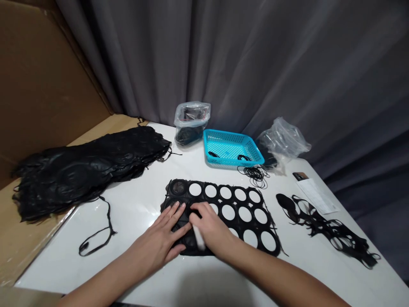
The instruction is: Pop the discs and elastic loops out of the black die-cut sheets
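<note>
A black rubbery sheet (pixel 267 230) with rows of round holes lies on the white table. White shows through most holes; a few at the left are still filled with dark film. My left hand (pixel 166 226) rests on the sheet's left part, its fingers spread. Close beside it, my right hand (pixel 209 228) is closed around a slim white tool (pixel 198 238), slightly blurred. The tool's working end is hidden under my fingers, so its kind cannot be made out.
A stack of black sheets (pixel 86 166) lies at the left, near a black strip (pixel 110 221). Behind are a blue basket (pixel 234 161), black rings (pixel 257 174) and plastic bags (pixel 191 123). Black scraps (pixel 335 236) and a paper (pixel 316 196) lie at the right.
</note>
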`<state>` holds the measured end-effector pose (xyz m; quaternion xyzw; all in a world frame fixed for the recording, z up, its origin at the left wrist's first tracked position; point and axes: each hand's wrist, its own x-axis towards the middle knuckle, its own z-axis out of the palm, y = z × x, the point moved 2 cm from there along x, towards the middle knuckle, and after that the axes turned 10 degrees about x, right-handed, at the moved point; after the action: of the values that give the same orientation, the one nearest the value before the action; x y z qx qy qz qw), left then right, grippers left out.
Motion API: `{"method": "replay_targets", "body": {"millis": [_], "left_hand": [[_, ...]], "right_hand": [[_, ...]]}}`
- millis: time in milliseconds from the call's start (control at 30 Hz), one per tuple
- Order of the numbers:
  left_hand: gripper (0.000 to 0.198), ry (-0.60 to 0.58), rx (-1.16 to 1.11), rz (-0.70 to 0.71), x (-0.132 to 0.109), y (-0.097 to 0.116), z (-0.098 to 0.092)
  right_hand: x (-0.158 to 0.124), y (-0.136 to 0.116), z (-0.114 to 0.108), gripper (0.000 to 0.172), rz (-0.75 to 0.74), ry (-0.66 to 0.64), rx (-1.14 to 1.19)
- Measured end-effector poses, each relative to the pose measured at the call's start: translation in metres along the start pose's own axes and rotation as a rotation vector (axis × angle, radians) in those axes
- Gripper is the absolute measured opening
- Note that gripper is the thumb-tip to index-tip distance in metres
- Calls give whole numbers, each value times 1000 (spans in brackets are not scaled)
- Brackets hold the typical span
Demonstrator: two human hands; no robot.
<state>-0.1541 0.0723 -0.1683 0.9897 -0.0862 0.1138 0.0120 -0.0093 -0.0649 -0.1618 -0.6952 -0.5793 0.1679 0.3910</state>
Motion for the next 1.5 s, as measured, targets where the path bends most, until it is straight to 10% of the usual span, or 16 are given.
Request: {"method": "replay_targets", "body": {"millis": [333,700,1500], "left_hand": [[57,37,29,-15,2,1,-1],[45,126,156,-197,13,-43,9],[48,161,186,-231,7,-37,12]], "right_hand": [[41,53,-89,28,286,564,185],[98,21,-7,14,-102,51,199],[88,16,4,8,-121,5,-3]]}}
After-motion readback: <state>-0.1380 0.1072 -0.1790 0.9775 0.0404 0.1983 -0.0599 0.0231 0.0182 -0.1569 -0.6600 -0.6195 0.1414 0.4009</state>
